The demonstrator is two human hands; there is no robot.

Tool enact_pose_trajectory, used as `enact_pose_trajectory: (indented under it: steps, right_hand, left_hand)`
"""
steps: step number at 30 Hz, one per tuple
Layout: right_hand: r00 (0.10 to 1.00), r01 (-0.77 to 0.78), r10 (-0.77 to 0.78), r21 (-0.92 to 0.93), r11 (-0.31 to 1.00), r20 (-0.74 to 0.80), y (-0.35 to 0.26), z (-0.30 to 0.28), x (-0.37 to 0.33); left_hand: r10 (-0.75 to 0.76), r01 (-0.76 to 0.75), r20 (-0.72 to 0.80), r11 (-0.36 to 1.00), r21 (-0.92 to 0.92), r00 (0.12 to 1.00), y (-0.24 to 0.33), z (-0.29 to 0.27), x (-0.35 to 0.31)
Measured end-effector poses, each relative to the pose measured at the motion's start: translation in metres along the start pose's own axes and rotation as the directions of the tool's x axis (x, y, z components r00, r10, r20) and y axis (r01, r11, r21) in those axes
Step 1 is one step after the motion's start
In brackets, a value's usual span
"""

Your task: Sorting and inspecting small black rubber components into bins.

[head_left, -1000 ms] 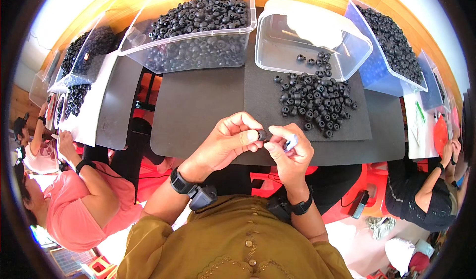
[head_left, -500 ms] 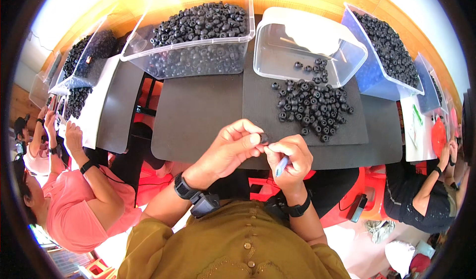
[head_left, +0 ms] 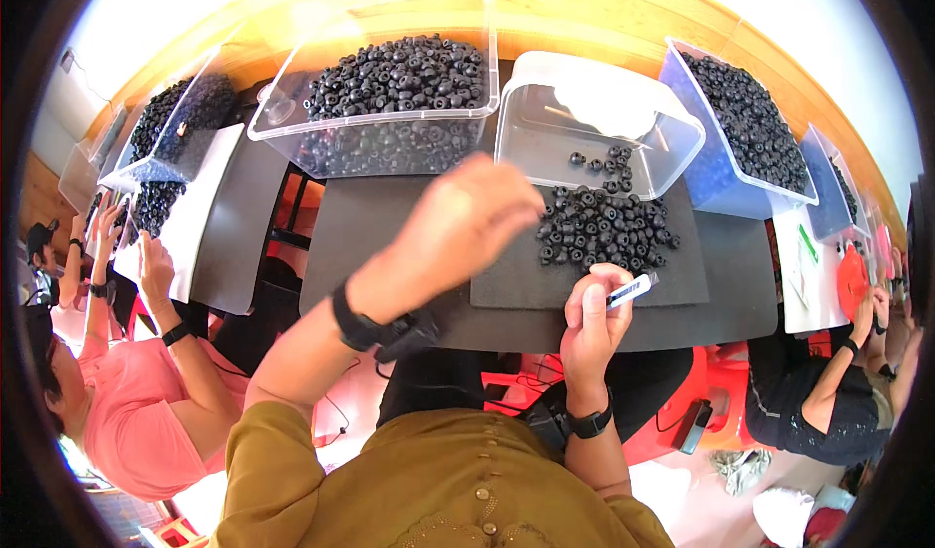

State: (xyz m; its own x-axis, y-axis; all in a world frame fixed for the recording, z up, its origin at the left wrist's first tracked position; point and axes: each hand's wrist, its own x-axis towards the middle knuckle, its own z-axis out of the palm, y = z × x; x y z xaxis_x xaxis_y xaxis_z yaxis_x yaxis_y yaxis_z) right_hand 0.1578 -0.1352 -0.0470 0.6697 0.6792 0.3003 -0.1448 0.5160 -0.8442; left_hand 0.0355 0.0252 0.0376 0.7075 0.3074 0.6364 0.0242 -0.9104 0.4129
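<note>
My left hand (head_left: 463, 231), smeared by motion, is raised over the black table beside the pile of small black ring-shaped parts (head_left: 604, 231). Its fingers point toward the pile and the tipped clear tub (head_left: 545, 149); whether anything is in them is hidden. Closer to me, my right hand (head_left: 592, 329) is closed round a slim white pen-like tool (head_left: 629, 292) with dark markings and a clearish tip pointing right. The loose parts lie on a dark mat (head_left: 506, 290), and some are inside the mouth of the tub.
A large clear bin (head_left: 390, 158) full of black parts stands back left, a blue-tinted bin (head_left: 726, 183) back right. A person in a pink top (head_left: 146, 402) sits to my left; another in dark clothes (head_left: 828, 392) works at right, near a red object (head_left: 851, 280).
My hands have parted. The left went up and forward from the small black part both were at; the right turned the tool outward. My view has tilted slightly.
</note>
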Motion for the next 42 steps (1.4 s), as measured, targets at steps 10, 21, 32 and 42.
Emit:
enact_pose_trajectory:
  steps: [10,21,32,42]
  right_hand:
    - [0.998,-0.055,0.055,-0.013,0.998,0.018,-0.001,-0.002,-0.001]
    - [0.952,0.011,0.127,-0.444,0.896,0.280,-0.008,0.004,-0.003]
    - [0.928,0.186,0.038,-0.552,0.813,0.370,-0.012,0.015,0.000]
    - [0.899,0.271,0.020,-0.591,0.760,0.438,-0.016,0.022,0.000]
  left_hand:
    - [-0.242,0.269,0.238,0.959,-0.088,0.941,-0.008,0.062,-0.026]
    - [-0.441,0.478,0.522,-0.217,-0.851,0.730,0.011,0.016,-0.073]
    - [-0.468,0.294,0.453,-0.375,-0.879,0.759,0.014,0.019,-0.086]
    - [-0.466,0.313,0.468,-0.372,-0.874,0.751,0.018,0.016,-0.087]
